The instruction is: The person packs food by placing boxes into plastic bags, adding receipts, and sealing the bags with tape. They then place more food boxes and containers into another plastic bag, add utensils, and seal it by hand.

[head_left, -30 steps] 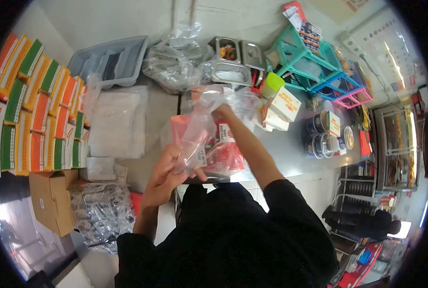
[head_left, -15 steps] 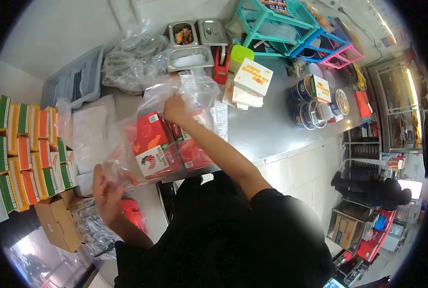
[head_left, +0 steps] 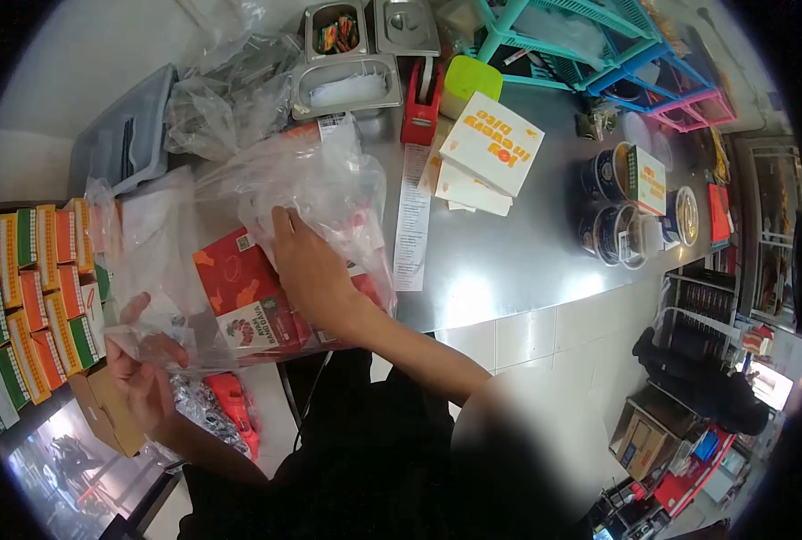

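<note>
A clear plastic bag (head_left: 365, 180) lies across the steel counter with red boxes (head_left: 230, 274) in and under its film. My left hand (head_left: 144, 369) pinches the bag's edge at the counter's left front. Over the boxes, my right hand (head_left: 315, 274) is closed on the bag's film, its fingertips bent down into the plastic. Right of the bag lies a long printed receipt (head_left: 412, 216). Beyond the receipt's top stands a red tape dispenser (head_left: 421, 103).
White boxes (head_left: 491, 144) and lidded tubs (head_left: 605, 173) stand to the right, below teal racks (head_left: 572, 40). Steel trays (head_left: 347, 87) sit at the back, a grey bin (head_left: 122, 126) and stacked cartons (head_left: 36, 297) at left. A person (head_left: 702, 382) is at far right.
The view has shifted closer over the counter. My right hand has come down over the red boxes, and my left hand has moved left with the bag's edge.
</note>
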{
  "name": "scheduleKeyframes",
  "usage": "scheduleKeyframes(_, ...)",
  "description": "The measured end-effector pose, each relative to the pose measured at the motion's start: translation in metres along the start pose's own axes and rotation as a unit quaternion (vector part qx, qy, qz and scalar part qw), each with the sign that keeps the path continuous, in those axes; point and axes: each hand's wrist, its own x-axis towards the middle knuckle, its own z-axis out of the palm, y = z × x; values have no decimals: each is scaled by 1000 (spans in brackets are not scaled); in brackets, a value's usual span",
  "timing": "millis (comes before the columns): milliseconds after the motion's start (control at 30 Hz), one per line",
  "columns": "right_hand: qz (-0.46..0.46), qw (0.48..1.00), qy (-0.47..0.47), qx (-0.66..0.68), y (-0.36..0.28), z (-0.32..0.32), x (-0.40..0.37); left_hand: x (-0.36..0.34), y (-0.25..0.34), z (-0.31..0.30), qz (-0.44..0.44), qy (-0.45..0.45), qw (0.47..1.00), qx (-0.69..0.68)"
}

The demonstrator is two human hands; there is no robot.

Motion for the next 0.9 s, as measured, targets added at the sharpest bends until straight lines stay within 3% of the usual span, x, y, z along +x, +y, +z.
scheduleKeyframes(33,-59,996,68,-3,3,1,-6,1,0,-2,7,-2,1000,10)
scheduleKeyframes(100,-176,977,-3,119,-21,-56,-24,0,-2,-5,11,-1,1000,23)
scheduleKeyframes(167,-215,953,76,198,-16,-106,-50,-1,-4,-10,-3,65,998,-4)
scheduleKeyframes(233,24,891,319,321,39,-98,-66,0,-6,-14,-13,68,998,-12)
scheduleKeyframes(267,116,885,396,216,69,-82,-49,-1,-8,-15,-22,69,997,-22)
scheduleKeyframes(300,203,902,324,203,91,-74,-34,-3,-8,-15,-32,74,997,-21)
scheduleKeyframes(333,184,947,231,126,133,-49,-31,-1,-8,-14,-47,52,998,-6)
scheduleKeyframes(367,129,967,208,77,146,-34,-27,1,-8,-12,-57,29,998,8)
scheduleKeyframes(467,158,978,110,-79,155,-9,-16,1,-11,-10,-40,39,998,20)
scheduleKeyframes(500,157,978,109,-77,158,-7,-11,2,-11,-7,-41,40,998,22)
scheduleKeyframes(567,248,957,70,-135,167,-1,-4,3,-10,-3,-32,56,998,10)
scheduleKeyframes(733,236,957,24,-165,210,-3,-3,0,-10,-7,-30,42,999,8)
scheduleKeyframes(800,195,958,50,-205,212,-4,-6,0,-12,-8,-27,47,999,4)
scheduleKeyframes(900,222,956,35,-191,208,-12,-7,1,-13,-10,-37,35,999,1)
